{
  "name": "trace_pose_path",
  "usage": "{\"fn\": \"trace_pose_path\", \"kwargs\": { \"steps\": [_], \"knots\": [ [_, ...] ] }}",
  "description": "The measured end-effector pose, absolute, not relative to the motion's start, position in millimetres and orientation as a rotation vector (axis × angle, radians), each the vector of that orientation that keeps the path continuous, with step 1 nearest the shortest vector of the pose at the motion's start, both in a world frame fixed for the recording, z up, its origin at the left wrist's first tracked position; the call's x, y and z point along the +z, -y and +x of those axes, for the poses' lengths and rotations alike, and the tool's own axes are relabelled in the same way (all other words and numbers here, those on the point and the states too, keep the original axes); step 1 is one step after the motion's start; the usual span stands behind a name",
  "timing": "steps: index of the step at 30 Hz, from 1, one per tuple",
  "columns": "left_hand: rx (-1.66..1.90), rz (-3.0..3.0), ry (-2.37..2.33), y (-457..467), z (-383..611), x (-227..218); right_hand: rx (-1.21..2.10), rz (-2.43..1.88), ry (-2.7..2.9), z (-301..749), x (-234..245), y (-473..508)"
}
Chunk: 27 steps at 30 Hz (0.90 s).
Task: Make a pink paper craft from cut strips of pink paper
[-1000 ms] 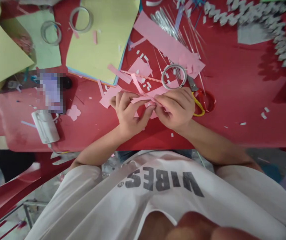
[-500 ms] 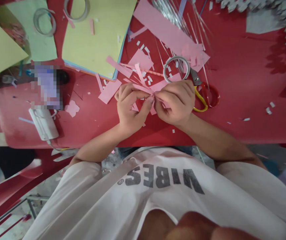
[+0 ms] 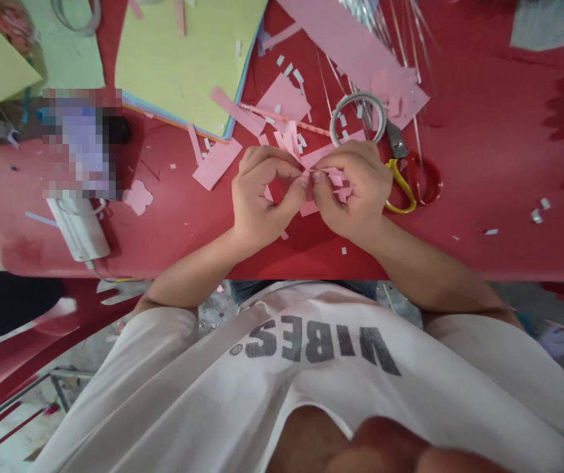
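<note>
My left hand (image 3: 258,197) and my right hand (image 3: 349,190) meet over the red table (image 3: 483,184), both pinched on a bundle of pink paper strips (image 3: 289,141). The strips fan out above my fingertips, and more pink paper shows under my right fingers. Thumbs and forefingers of both hands touch at the middle. A clear tape roll (image 3: 358,117) lies just beyond my right hand. Scissors with yellow and red handles (image 3: 406,177) lie to its right.
A yellow-green paper sheet (image 3: 188,59) lies at the back left, a long pink strip (image 3: 355,56) and thin silver sticks (image 3: 400,26) at the back. Pink offcuts and white scraps litter the table. A white device (image 3: 79,226) sits at the left edge.
Both hands have gathered the pink strips closer together, fingertips now meeting in a tighter pinch. The view has shifted so that the table items sit higher in the frame.
</note>
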<state>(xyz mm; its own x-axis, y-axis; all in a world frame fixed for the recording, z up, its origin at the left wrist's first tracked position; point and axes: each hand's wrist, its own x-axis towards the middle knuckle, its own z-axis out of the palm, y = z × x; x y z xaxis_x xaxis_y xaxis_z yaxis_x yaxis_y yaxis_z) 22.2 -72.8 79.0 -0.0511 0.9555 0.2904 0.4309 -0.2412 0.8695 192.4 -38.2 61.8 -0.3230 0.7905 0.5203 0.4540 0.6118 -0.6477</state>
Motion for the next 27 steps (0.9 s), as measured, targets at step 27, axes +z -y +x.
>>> {"fn": "trace_pose_path", "kwargs": {
  "steps": [27],
  "knots": [
    [1.292, 1.684, -1.457, 71.8, 24.4, 77.7, 0.594, -1.243, 1.948, 190.2, 65.2, 48.1]
  ]
}}
